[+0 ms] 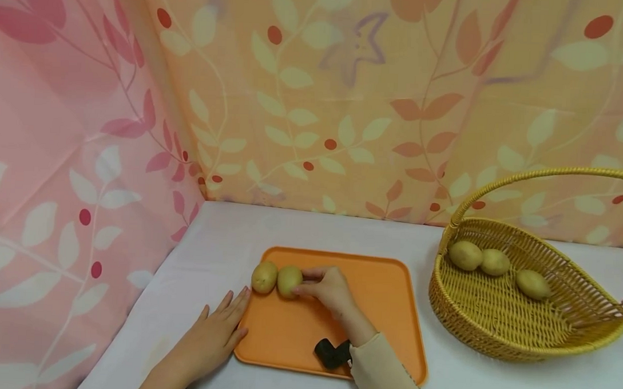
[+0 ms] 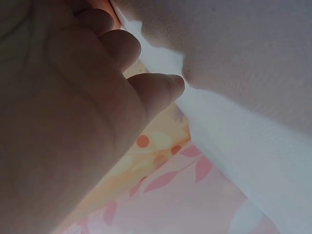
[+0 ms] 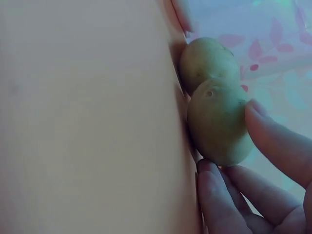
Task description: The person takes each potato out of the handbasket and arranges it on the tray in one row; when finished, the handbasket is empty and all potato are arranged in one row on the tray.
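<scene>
Head view evenly lit, soft shadows. Left wrist: my left hand [image 2: 68, 102] dark, backlit. Right wrist: hazy, bluish, orange tray [image 3: 97, 122] washed out.

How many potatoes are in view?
5: one potato at the far-left corner of the orange tray; another beside it, pinched by the right hand; in the basket, two at left, one further right. The basket's near wall might hide more.

A smooth, rounded, yellow-brown potato [image 1: 290, 282], pinched by the right hand [image 1: 333, 290], sits around ten o'clock on a flat orange tray [image 1: 375, 300], with a similar potato [image 1: 264, 277] just beside it at nine o'clock.
</scene>
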The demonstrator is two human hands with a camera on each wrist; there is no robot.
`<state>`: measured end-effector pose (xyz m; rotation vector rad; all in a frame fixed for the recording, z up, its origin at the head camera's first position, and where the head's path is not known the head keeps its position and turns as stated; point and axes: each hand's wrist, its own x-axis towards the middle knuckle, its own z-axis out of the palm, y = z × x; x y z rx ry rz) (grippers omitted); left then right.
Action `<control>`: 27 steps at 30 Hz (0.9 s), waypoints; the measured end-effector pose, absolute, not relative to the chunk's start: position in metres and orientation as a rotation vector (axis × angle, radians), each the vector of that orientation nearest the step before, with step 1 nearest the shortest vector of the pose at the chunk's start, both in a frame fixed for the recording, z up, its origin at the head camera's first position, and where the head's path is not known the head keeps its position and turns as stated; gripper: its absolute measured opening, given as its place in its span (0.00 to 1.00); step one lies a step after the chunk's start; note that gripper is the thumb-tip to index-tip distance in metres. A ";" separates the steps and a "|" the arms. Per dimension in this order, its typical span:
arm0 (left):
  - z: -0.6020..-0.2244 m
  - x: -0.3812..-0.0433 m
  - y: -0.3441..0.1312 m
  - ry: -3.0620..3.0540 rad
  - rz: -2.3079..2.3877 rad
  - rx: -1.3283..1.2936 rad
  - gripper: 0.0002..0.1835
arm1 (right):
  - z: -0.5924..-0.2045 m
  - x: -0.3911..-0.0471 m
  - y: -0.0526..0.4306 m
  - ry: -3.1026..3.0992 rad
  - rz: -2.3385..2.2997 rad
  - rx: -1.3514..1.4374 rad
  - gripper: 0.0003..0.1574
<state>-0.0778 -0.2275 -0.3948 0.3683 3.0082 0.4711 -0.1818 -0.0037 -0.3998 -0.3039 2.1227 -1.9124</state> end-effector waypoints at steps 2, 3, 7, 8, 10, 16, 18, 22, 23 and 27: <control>-0.396 -0.081 -0.225 3.010 0.481 0.390 0.33 | -0.399 -0.182 0.001 2.122 -1.925 -0.284 0.26; -0.396 -0.082 -0.224 3.009 0.487 0.400 0.33 | -0.398 -0.183 0.003 2.124 -1.930 -0.279 0.26; -0.400 -0.084 -0.225 3.003 0.488 0.419 0.33 | -0.398 -0.184 0.009 2.106 -1.965 -0.262 0.24; -0.401 -0.083 -0.227 3.004 0.478 0.420 0.33 | -0.399 -0.184 0.009 2.089 -1.972 -0.266 0.23; -0.402 -0.082 -0.231 3.007 0.464 0.416 0.34 | -0.399 -0.184 0.007 2.038 -1.990 -0.267 0.23; -0.406 -0.079 -0.241 3.012 0.464 0.400 0.35 | -0.396 -0.187 -0.002 1.942 -2.028 -0.261 0.29; -0.406 -0.078 -0.242 3.002 0.481 0.394 0.35 | -0.394 -0.188 -0.002 1.934 -2.034 -0.259 0.29; -0.407 -0.078 -0.241 2.987 0.511 0.395 0.34 | -0.384 -0.186 0.010 1.932 -2.033 -0.329 0.28; -0.407 -0.078 -0.241 2.986 0.517 0.398 0.34 | -0.381 -0.186 0.014 1.927 -2.035 -0.351 0.28; -0.406 -0.080 -0.238 3.002 0.529 0.426 0.34 | -0.365 -0.185 0.036 1.932 -2.040 -0.422 0.27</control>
